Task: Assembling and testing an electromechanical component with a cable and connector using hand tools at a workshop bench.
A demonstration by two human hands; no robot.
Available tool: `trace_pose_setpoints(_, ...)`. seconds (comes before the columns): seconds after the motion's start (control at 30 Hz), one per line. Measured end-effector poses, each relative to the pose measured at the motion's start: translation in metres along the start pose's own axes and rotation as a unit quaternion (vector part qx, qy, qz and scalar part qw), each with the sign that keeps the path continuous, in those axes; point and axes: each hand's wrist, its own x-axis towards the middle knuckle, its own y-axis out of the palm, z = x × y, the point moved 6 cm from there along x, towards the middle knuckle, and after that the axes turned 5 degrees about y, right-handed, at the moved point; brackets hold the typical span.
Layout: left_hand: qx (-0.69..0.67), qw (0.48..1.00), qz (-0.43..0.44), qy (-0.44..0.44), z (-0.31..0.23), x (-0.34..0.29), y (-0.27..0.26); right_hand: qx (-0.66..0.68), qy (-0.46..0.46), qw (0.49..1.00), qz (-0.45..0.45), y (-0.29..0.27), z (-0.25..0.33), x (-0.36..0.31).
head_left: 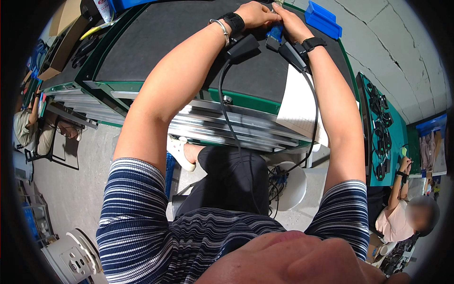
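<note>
1. Pinching a small blue piece (275, 31) with a dark lower end, a person's left hand (255, 15) and right hand (292, 24) are meeting over the far part of a dark bench mat (170, 52).
2. Both hands are grasping by the fingertips, closing on the piece's upper part; the exact finger placement is too small to tell.
3. The piece is looking light and stiff — likely hard plastic, a little slippery, perhaps fragile at its ends. Its blue sides are seemingly offering the surest hold.
4. Near the right hand, a blue bin (323, 20) is sitting by the mat's far right corner, its contents not showing clearly.
5. Below, a white bucket (296, 189) is standing with tangled dark cables (278, 177) — whether inside or beside it, one cannot tell.
6. At far left, a cardboard box (51, 72) is keeping its contents in shadow.
</note>
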Motion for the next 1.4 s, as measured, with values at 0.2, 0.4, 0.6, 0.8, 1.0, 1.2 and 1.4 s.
trace_pose_setpoints(0.2,-0.140,0.989,-0.049,-0.009,-0.006,-0.003,-0.004,0.069,0.099,0.993,0.003,-0.006,-0.006,-0.004)
trace_pose_setpoints(0.4,-0.227,0.960,-0.160,-0.022,0.003,0.001,-0.014,0.004,0.042,0.998,0.037,0.002,0.001,-0.007)
trace_pose_setpoints(0.6,-0.193,0.977,-0.093,-0.001,0.002,0.004,-0.007,-0.026,0.014,0.999,0.030,0.002,0.008,-0.016)
trace_pose_setpoints(0.8,-0.082,0.957,-0.275,-0.043,0.011,-0.001,-0.031,-0.012,0.012,0.999,0.038,0.004,0.004,-0.009)
trace_pose_setpoints(1.0,-0.179,0.981,-0.078,-0.007,0.008,0.008,-0.001,0.003,0.014,0.999,0.032,0.000,0.001,-0.008)
trace_pose_setpoints(1.2,-0.137,0.971,-0.191,-0.034,0.008,0.000,-0.017,-0.023,0.003,0.999,0.031,0.003,0.009,-0.014)
trace_pose_setpoints(1.4,-0.182,0.982,-0.038,0.006,0.002,0.005,-0.002,-0.009,-0.002,1.000,0.011,0.003,0.011,-0.016)
